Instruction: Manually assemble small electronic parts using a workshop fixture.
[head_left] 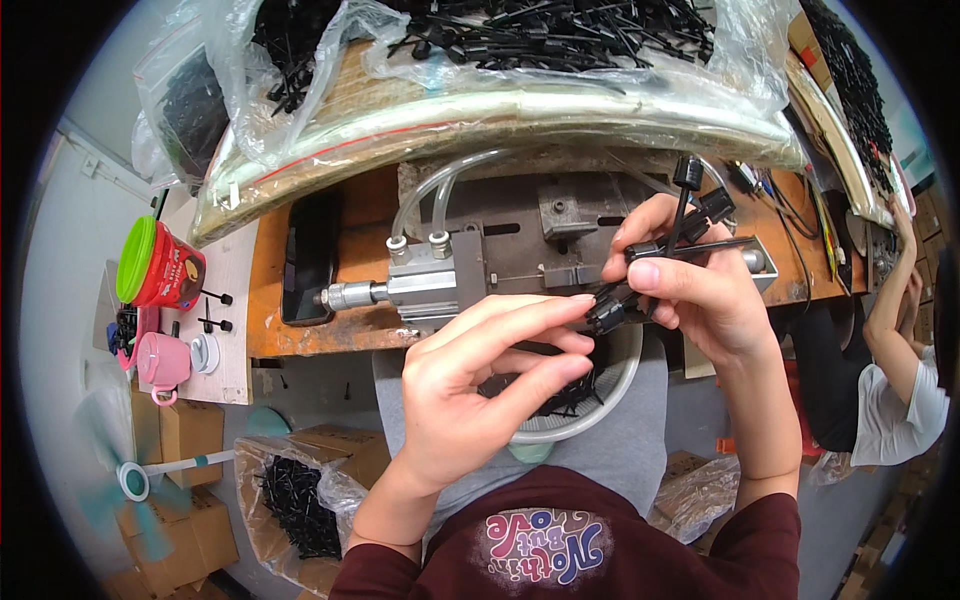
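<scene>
My right hand [700, 285] is closed around a small bunch of black plastic parts [675, 240] with thin stems and ribbed caps, which point in several directions. To its left my left hand [490, 375] has its fingers apart, with the fingertips close to the ribbed end of one part; whether they touch it I cannot tell. Below both hands, a pale round basket [632, 375] sits on my lap with more black parts inside, partly hidden by the left hand. Behind the hands stands a metal fixture with a pneumatic cylinder [425, 285].
A plastic-lined tray [500, 112] heaped with black parts spans the bench's back. A dark phone-like slab [310, 260] lies left, beyond it a red tub [175, 270] and pink cup [163, 362]. A fan [133, 480] and bagged box [300, 510] stand lower left. A co-worker [895, 390] sits right.
</scene>
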